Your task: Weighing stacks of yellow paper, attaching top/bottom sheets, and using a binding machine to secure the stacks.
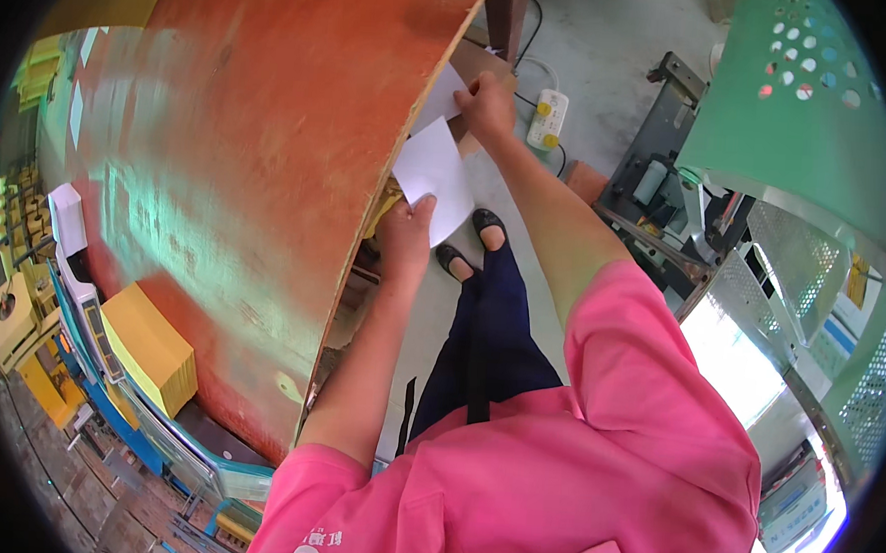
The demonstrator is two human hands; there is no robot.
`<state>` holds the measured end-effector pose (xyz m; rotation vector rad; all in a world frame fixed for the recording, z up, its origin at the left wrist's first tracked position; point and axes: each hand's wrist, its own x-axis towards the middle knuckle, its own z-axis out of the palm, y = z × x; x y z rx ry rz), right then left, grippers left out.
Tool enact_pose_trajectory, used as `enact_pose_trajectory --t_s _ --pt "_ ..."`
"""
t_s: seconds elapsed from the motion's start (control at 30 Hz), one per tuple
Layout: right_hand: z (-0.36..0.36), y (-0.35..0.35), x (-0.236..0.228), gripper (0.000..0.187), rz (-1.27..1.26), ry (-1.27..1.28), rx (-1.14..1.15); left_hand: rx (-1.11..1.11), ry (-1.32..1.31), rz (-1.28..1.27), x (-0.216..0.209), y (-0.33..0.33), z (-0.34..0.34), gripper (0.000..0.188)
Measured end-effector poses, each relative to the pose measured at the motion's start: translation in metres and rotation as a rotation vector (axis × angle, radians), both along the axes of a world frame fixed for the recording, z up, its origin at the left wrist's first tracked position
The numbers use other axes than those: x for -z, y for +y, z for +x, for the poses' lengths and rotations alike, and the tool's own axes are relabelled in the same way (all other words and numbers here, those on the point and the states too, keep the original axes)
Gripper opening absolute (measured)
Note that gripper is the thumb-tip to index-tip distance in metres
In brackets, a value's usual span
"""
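Note:
Beside the edge of the reddish-brown tabletop, my left hand (405, 236) pinches the lower corner of a white sheet of paper (436, 176), its thumb on top. Farther out, my right hand (489, 109) is closed, with its thumb against a second white sheet (438, 96). Brown cardboard (489, 64) shows around that hand. What its fingers hold, if anything, is hidden. Part of the second sheet and the cardboard lie behind the table edge.
The wooden table (241, 116) fills the left side, with a stack of yellow-orange paper (154, 346) on its near left part. A white power strip (547, 120) with cables lies on the floor. To the right stands a machine with a green perforated cover (773, 104).

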<state>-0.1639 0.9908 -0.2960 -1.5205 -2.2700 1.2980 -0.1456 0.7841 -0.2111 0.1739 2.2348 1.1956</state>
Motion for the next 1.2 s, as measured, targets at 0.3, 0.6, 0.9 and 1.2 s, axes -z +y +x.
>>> enact_pose_trajectory --t_s 0.3,0.6,0.9,1.2 --pt "0.004 0.013 0.026 0.023 -0.011 0.142 -0.071 0.172 -0.099 -0.114 -0.020 -0.034 0.035 0.028" --pt "0.015 0.014 0.008 0.017 0.234 0.069 -0.123 0.155 -0.178 -0.141 -0.016 -0.068 0.061 0.028" --pt "0.017 0.014 0.002 0.027 -0.063 0.028 0.037 0.111 -0.192 -0.082 -0.007 -0.083 0.063 0.027" --pt "0.005 0.019 0.023 0.031 0.059 0.038 -0.136 0.118 -0.215 -0.117 -0.011 -0.090 0.060 0.026"
